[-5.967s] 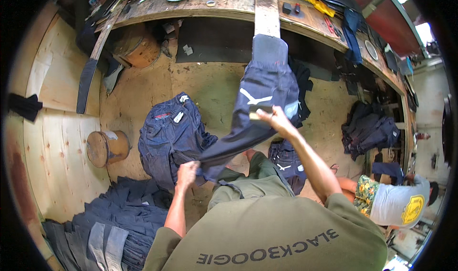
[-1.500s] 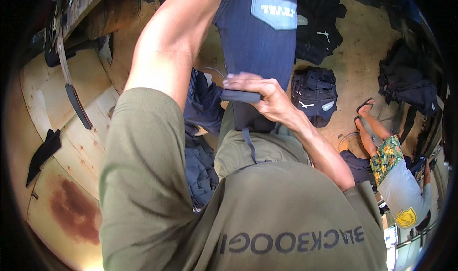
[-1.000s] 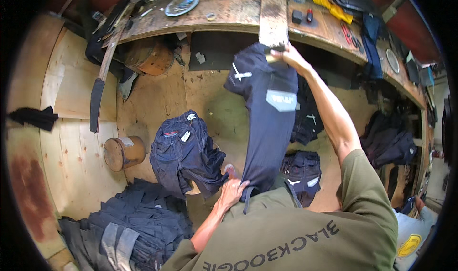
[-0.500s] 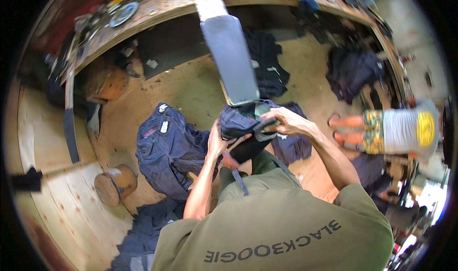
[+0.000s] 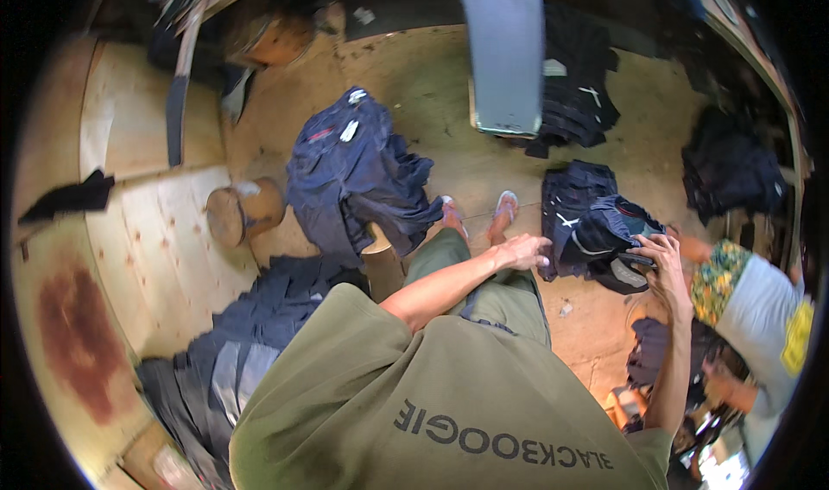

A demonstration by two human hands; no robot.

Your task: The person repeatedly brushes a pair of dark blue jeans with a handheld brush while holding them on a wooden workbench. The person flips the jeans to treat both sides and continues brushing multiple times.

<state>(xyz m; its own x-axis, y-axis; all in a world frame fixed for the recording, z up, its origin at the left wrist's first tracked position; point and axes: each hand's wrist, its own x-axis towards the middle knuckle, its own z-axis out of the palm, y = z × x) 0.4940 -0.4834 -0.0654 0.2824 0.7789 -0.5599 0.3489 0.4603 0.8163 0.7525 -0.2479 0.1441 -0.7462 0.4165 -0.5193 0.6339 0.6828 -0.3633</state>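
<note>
The trousers have now moved away from the board to the folded pair on my right, leaving the board bare of them, with my right hand gripping their edge, while whether my curled left hand holds cloth I cannot tell.

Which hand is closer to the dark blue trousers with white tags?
Left. The left hand is right of the dark blue trousers, not touching; the right hand is farther right, at another dark garment.
</note>
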